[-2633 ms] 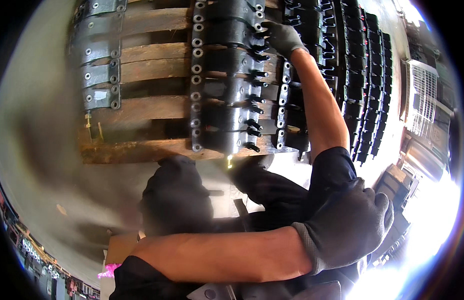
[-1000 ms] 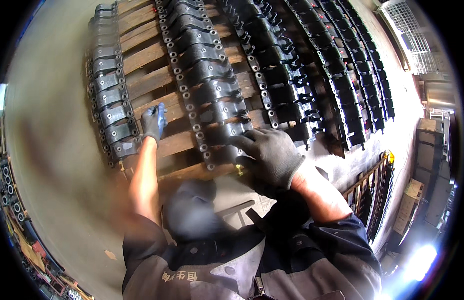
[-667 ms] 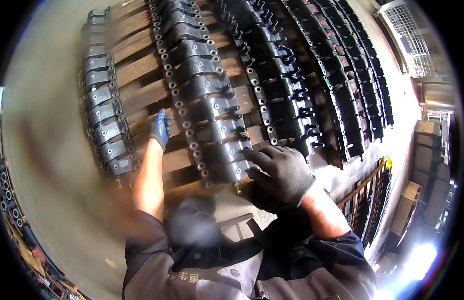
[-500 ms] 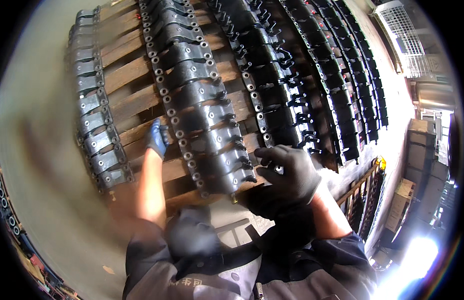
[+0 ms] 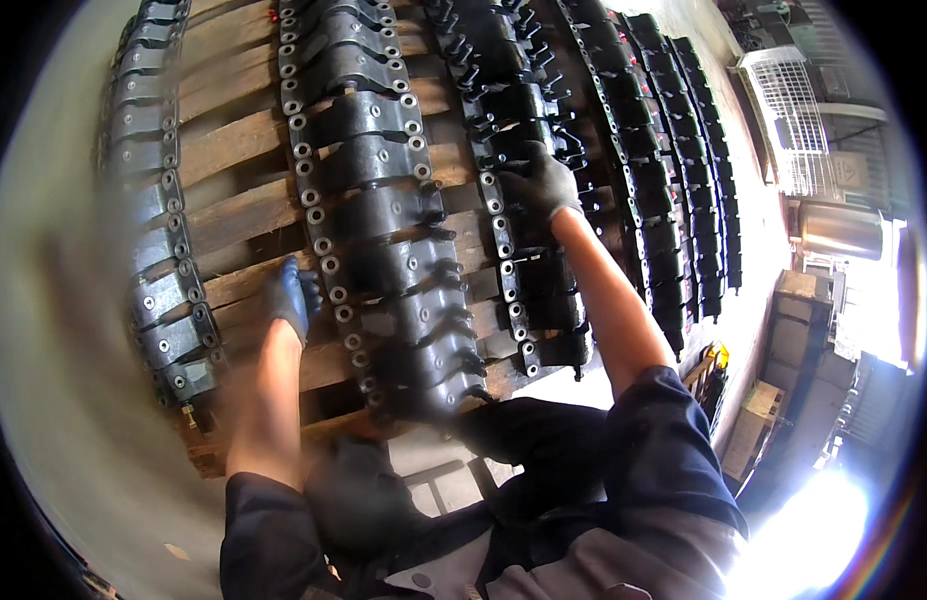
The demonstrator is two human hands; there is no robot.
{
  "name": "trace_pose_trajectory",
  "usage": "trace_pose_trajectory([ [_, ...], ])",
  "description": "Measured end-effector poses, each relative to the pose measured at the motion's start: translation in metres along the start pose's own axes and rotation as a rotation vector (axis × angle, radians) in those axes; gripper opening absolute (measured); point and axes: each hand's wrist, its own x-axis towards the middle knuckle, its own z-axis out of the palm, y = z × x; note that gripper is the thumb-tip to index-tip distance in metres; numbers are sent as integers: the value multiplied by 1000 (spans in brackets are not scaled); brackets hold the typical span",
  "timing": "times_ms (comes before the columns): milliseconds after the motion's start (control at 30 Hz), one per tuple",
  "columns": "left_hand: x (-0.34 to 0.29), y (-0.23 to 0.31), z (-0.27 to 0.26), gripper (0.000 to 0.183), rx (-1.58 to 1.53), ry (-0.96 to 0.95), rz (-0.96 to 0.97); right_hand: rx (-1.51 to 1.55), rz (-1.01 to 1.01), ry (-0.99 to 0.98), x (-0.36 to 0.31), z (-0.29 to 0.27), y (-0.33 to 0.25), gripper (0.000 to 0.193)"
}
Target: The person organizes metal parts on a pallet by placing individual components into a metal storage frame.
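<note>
At one o'clock I have the right hand [image 5: 546, 188] over the black row [image 5: 546, 285], likely heavy, stiff and slick, best taken by its edges, the left hand [image 5: 290, 298] half-curled at nine o'clock, neither hand's hold clear to me.

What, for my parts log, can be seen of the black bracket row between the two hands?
The bracket row looks like glossy black metal, laid across the slats of a wooden pallet. Its arched brackets sit side by side. Ringed holes line its left edge; nearer the person, dark pegs jut from the right. The left hand is beside it, contact unclear.
</note>
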Motion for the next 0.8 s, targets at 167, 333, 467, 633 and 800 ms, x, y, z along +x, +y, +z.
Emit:
trace_pose_trajectory([
  [167, -3, 2, 2, 51, 17, 30, -1, -206, -113, 18, 28, 30, 0, 35],
  [333, -11, 8, -2, 49, 31, 73, -3, -51, -377, 48, 21, 27, -26, 21],
  [467, -8, 6, 2, 49, -2, 52, -5, 99, -658, -111, 35, 27, -40, 21],
  [633, -10, 8, 4, 48, 4, 50, 9, -29, -850, -151, 44, 39, -57, 16],
  [800, -9, 7, 3, 48, 0, 63, -2, -195, -892, -223, 50, 45, -70, 14],
])
